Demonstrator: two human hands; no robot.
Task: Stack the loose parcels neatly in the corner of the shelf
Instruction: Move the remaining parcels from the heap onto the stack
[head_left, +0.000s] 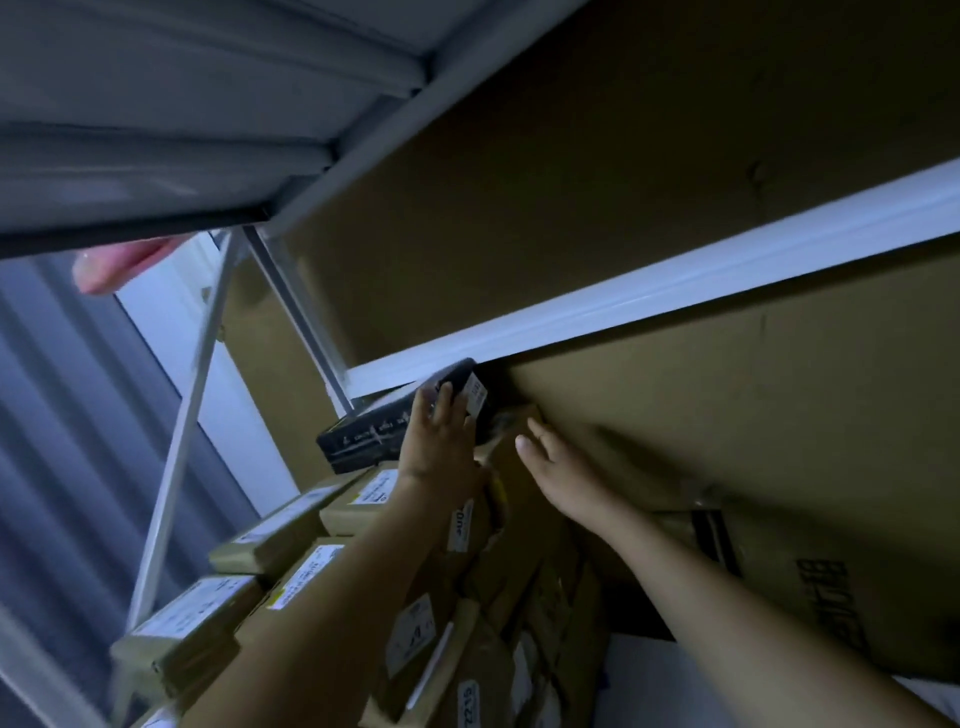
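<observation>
The labelled brown parcels (311, 577) are piled at the shelf's left end. On top of them, the left hand (441, 441) presses the black box (358, 441) with straight, spread fingers and grips nothing. The right hand (558, 470) lies flat and open on a brown parcel (506, 467) just beside it. The box's long axis runs leftward from the left hand, the nearer one, just under the white shelf rail (623, 317).

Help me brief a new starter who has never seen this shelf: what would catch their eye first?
First, the two hands in the middle: the left hand presses flat on a black box atop the parcel stack, while the right hand lies against a brown parcel beside it. Next, the big carton filling the right side under the white shelf beam.
</observation>
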